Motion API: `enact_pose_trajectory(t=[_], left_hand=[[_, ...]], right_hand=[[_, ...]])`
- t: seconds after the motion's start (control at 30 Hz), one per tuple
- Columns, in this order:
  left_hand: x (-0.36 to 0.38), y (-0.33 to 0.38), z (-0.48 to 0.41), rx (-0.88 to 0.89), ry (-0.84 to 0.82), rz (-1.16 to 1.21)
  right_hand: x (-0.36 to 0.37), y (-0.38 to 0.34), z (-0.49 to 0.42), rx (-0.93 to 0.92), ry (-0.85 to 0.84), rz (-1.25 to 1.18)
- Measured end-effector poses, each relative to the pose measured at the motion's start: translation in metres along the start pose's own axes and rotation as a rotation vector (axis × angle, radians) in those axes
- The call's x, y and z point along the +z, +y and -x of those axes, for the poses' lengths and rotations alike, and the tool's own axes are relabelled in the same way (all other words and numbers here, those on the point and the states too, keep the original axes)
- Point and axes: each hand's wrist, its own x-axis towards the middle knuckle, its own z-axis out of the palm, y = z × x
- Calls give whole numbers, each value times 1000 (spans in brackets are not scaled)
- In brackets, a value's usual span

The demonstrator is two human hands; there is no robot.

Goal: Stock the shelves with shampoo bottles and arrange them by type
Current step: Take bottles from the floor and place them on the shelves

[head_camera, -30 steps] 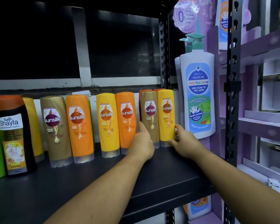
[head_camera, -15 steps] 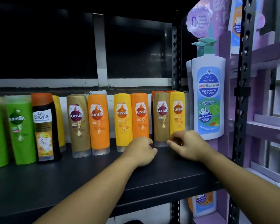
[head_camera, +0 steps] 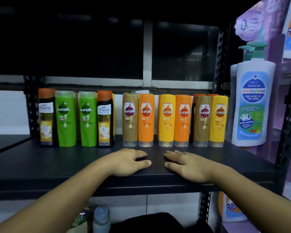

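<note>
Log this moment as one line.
left hand open on shelf | right hand open on shelf | Sunsilk bottles upright in row, untouched

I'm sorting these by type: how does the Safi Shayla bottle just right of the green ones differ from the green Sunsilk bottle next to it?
The Safi Shayla bottle is black with an orange cap; the green Sunsilk bottle is green with a pale top. The Safi Shayla bottle carries a white name panel; the green Sunsilk bottle has white lettering straight on the green. Both stand upright, side by side on the shelf.
</note>
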Motion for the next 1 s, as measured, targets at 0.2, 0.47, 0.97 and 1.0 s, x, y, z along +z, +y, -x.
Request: enact_pose_trajectory(t=[0.2, 0.47, 0.97, 1.0], left_hand=[[3, -9, 14, -20, -9, -77], [13, -14, 13, -73, 112, -140], [13, 6, 25, -171, 110, -176], [14, 7, 24, -176, 100, -183]], right_hand=[[15, -49, -6, 22, -3, 84], [20, -61, 3, 83, 80, 136], [25, -48, 5, 10, 177, 140], [26, -46, 4, 5, 186, 139]])
